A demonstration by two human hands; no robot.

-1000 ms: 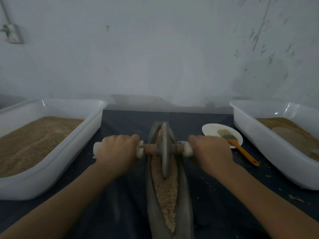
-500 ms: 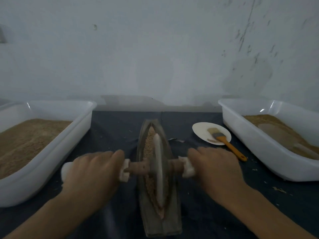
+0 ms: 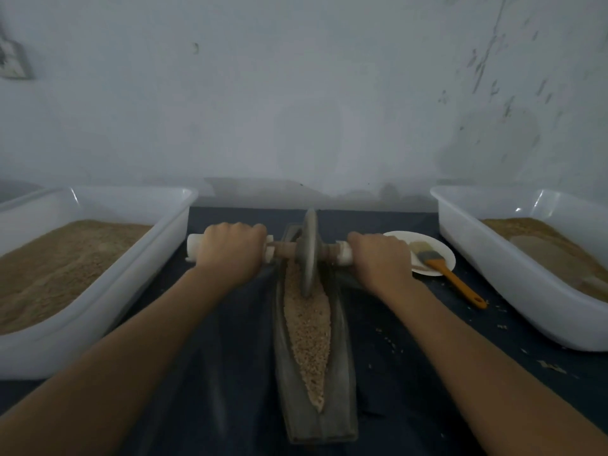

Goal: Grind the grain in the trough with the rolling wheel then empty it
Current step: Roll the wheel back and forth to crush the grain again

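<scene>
Grinding underway: our left hand (image 3: 230, 255) and right hand (image 3: 381, 261) clench axle handles, grey stone rolling wheel (image 3: 309, 251) at far end of dark boat-shaped trough (image 3: 342, 383). Tan grain (image 3: 307, 327) looks coarse; emptying not yet begun.

The picture is dim and flat, with a cool grey-blue cast and low contrast. Small bright glints sit on the inner far corner of the white plastic tub at right (image 3: 526, 258) and on that of the white plastic tub at left (image 3: 98, 258), hinting at light from above. Shadows are soft; a faint one falls on the stained pale plastered wall (image 3: 296, 110) behind the dark table cloth (image 3: 230, 373). Detail is smeared and grainy. Wide-angle distortion bows the edges.
</scene>
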